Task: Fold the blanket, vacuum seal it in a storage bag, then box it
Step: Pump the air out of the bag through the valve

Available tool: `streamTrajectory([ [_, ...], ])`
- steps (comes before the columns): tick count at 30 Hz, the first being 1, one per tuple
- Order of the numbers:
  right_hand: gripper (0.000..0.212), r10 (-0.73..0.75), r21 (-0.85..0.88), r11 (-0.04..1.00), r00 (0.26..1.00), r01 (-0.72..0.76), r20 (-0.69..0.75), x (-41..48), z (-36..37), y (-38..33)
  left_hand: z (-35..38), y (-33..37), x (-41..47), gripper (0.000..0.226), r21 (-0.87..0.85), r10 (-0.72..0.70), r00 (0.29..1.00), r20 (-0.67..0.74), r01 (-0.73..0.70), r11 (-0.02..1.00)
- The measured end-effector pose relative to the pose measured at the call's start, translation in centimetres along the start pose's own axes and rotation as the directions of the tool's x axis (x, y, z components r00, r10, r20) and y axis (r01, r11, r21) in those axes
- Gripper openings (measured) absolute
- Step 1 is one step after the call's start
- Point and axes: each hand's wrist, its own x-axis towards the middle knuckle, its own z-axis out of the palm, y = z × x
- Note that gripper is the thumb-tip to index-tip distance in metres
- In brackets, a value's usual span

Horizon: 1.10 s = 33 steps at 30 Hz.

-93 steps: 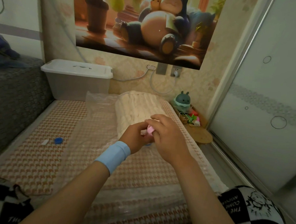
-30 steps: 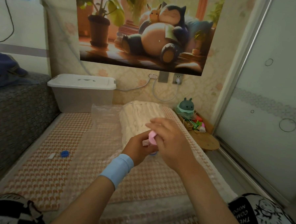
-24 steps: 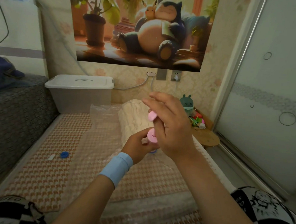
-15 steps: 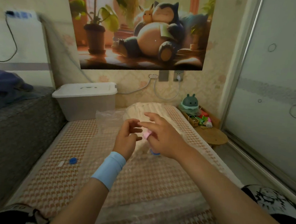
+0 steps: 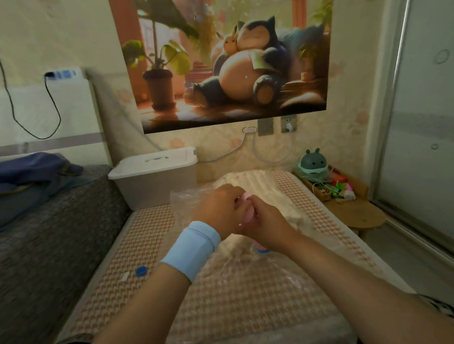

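Blanket [image 5: 279, 198] sits bagged near the mat's [image 5: 143, 236] far edge; left hand [image 5: 218, 211] and right hand [image 5: 268, 224] both grip a pink pump [image 5: 247, 217]; lidded box [image 5: 154, 178] stands behind-left.

Home bedroom, mat-covered bed [image 5: 149, 236], cartoon poster [image 5: 226, 61] above it, plush toy [image 5: 313, 162] near a small wooden stool [image 5: 363, 217]

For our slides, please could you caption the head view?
Left hand and right hand grip a pink pump over a clear bag holding a cream blanket.

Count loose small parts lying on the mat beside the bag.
2: a blue cap and a small white piece, side by side on the mat left of the storage bag. The left forearm may hide others.
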Motion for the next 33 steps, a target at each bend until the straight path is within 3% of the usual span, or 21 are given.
streamTrajectory([
  [2,0.048,-0.013,0.005,1.0,1.0,0.013,0.006,0.5,0.6,0.3,-0.2,-1.4,-0.2,0.018,-0.118,-0.016,0.996,-0.086,0.006,0.993],
  [4,0.047,-0.008,-0.006,1.0,1.0,0.008,0.009,0.8,0.9,0.5,-1.0,-2.2,-0.7,0.014,-0.126,0.019,0.972,-0.235,-0.05,0.991],
  [7,0.046,0.021,0.0,1.0,1.0,-0.021,-0.004,1.4,0.8,0.6,-4.1,-2.3,-0.6,0.013,-0.093,0.067,0.824,-0.563,-0.144,0.985],
  [10,0.049,0.033,-0.03,0.999,0.999,-0.032,0.016,1.7,1.0,0.3,-6.3,-3.5,-0.4,0.015,-0.189,0.016,0.692,-0.722,-0.219,0.957],
  [11,0.05,0.042,-0.028,0.999,0.999,-0.041,0.021,1.8,1.1,0.3,-5.9,-3.9,-0.4,0.015,-0.206,0.013,0.695,-0.719,-0.231,0.951],
  [13,0.049,0.058,-0.018,0.998,0.998,-0.058,0.018,1.8,1.3,0.0,-3.6,-4.2,-0.9,0.017,-0.266,0.001,0.778,-0.629,-0.216,0.939],
  [16,0.049,0.058,-0.009,0.998,0.998,-0.058,0.004,1.5,1.5,-0.2,0.2,-4.0,-2.0,0.016,-0.387,0.024,0.953,-0.303,-0.146,0.91],
  [18,0.049,0.052,0.006,0.999,0.999,-0.052,0.006,1.2,1.8,-0.3,0.4,-4.0,-2.1,0.016,-0.367,0.067,0.976,-0.206,-0.141,0.919],
  [20,0.049,0.065,0.014,0.998,0.998,-0.065,-0.008,1.3,1.6,-0.3,-1.5,-4.1,-1.6,0.016,-0.324,0.052,0.949,-0.311,-0.157,0.933],
  [23,0.05,0.086,0.019,0.996,0.996,-0.086,0.005,1.6,1.3,0.0,-4.9,-4.3,-0.8,0.017,-0.239,0.025,0.79,-0.613,-0.215,0.947],
  [25,0.05,0.079,0.004,0.997,0.996,-0.079,0.03,1.7,1.3,0.0,-5.4,-4.4,-0.6,0.018,-0.269,-0.033,0.696,-0.717,-0.234,0.934],
  [26,0.05,0.079,0.006,0.997,0.996,-0.079,0.035,1.7,1.4,0.0,-4.7,-4.3,-0.6,0.018,-0.292,-0.065,0.685,-0.726,-0.222,0.93],
  [28,0.049,0.085,0.027,0.996,0.996,-0.085,0.023,1.6,1.5,0.0,-2.2,-4.0,-1.0,0.019,-0.35,-0.08,0.76,-0.645,-0.201,0.915],
  [30,0.048,0.079,0.039,0.996,0.997,-0.079,0.012,1.4,1.6,0.1,0.8,-3.6,-1.9,0.021,-0.467,-0.052,0.906,-0.42,-0.167,0.868],
  [31,0.047,0.07,0.04,0.997,0.997,-0.071,0.015,1.3,1.8,0.0,1.7,-3.8,-2.3,0.021,-0.495,-0.037,0.947,-0.318,-0.132,0.859],
  [33,0.047,0.062,0.042,0.997,0.998,-0.063,0.015,1.2,2.1,-0.1,1.6,-4.1,-2.4,0.018,-0.453,-0.026,0.967,-0.252,-0.094,0.886],
])
